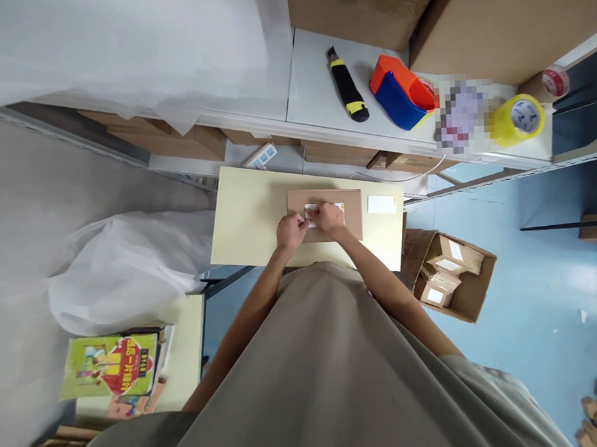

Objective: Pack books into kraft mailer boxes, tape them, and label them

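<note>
A flat brown cardboard box (352,214) lies on a pale yellow tabletop (248,213). On the box's upper face is a white label (312,224), partly covered by my fingers. My left hand (291,231) is closed, its thumb and fingertips pinched at the label's lower left corner. Close beside it, my right hand (328,218) is bent over the label, fingertips pinched together near its left edge. A second white label sheet (381,204) rests on the tabletop to the right of the box.
On the shelf (311,83) beyond lie a box cutter (346,84), an orange and blue tape dispenser (402,92), a blurred-out item (458,118) and a yellow tape roll (518,120). An open carton (482,287) holding several small boxes stands right. White plastic sheeting (125,272) bulges at left.
</note>
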`<state>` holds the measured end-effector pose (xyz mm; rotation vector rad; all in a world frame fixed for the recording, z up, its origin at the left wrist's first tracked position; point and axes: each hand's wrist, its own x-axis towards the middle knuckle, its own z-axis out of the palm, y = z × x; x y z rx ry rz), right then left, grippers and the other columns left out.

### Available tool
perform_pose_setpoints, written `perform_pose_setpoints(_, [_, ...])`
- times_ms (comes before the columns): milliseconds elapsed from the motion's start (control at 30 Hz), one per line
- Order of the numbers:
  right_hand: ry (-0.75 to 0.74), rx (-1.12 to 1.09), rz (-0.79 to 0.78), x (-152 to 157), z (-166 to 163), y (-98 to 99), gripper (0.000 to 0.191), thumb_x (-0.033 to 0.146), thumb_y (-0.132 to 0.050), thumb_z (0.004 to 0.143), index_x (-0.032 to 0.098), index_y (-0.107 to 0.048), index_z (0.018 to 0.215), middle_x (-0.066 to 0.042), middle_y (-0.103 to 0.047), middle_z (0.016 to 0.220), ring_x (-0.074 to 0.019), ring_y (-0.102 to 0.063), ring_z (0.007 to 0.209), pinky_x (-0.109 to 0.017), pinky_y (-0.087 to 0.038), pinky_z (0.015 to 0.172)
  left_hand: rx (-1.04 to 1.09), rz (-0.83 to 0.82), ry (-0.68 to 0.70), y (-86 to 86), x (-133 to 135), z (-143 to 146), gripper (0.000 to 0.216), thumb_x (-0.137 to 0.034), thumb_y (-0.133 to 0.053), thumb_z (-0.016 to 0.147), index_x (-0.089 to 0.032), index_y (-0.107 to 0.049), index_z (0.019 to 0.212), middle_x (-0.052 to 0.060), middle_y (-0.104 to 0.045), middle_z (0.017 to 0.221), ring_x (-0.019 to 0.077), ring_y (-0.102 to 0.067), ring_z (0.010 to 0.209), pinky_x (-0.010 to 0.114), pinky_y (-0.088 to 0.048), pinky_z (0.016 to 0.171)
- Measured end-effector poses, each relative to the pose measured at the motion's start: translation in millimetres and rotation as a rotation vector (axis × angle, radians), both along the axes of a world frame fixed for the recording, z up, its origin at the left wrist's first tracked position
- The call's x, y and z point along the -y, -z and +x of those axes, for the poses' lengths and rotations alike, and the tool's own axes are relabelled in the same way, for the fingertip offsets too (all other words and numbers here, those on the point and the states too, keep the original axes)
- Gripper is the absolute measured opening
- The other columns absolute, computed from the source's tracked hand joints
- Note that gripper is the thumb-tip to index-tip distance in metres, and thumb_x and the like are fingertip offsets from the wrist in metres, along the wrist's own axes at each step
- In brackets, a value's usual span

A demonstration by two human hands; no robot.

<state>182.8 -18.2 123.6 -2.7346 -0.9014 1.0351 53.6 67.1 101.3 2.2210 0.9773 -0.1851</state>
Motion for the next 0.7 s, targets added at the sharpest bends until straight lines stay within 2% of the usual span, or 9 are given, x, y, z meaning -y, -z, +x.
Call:
perform_pose_setpoints(133, [0.08, -0.057, 0.012, -12, 10, -2.3, 0.059, 0.066, -0.046, 0.114, 0.02, -0.084, 0.112, -0.016, -0.085, 0.109, -0.0258, -0.08, 0.109, -0.033, -0.057, 0.098, 0.004, -0.045, -0.026, -4.7, -2, 0, 0.018, -0.035, -0.08, 0.096, -0.025, -0.079, 0.081, 0.007, -0.086, 0.101, 0.0259, -0.078, 0.099, 0.035, -0.057, 0.092])
perform_pose_setpoints(267, [0.067, -0.055, 0.032, -6, 7, -6.1, 0.055, 0.064, -0.05, 0.114, 0.021, -0.083, 0.108, -0.015, -0.085, 0.106, -0.0277, -0.079, 0.113, -0.034, -0.057, 0.099, -0.003, -0.061, -0.096, -5.7, -3, 1, 0.016, -0.037, -0.085, 0.09, -0.026, -0.079, 0.079, 0.005, -0.087, 0.1, 0.0248, -0.079, 0.097, 0.033, -0.056, 0.088])
perform_pose_setpoints(500, [0.059, -0.079, 0.032, 47, 0, -3.5, 0.046, 0.06, -0.055, 0.113, 0.022, -0.081, 0.106, -0.013, -0.086, 0.104, -0.0274, -0.08, 0.109, -0.033, -0.058, 0.096, -0.001, 0.01, -0.09, -4.3, 0, 2, 0.027, -0.043, -0.078, 0.094, -0.026, -0.077, 0.073, 0.005, -0.086, 0.095, 0.0241, -0.079, 0.096, 0.032, -0.056, 0.088])
perform_pose_setpoints(700, [0.143, -0.111, 0.067, 86, 12, -0.8, 0.041, 0.055, -0.057, 0.114, 0.023, -0.079, 0.102, -0.007, -0.085, 0.086, -0.0237, -0.081, 0.1, -0.031, -0.057, 0.093, 0.064, -0.139, -0.111, -5.9, -5, -6, 0.021, -0.039, -0.069, 0.096, -0.023, -0.082, 0.089, 0.007, -0.086, 0.105, 0.0225, -0.078, 0.099, 0.031, -0.057, 0.093])
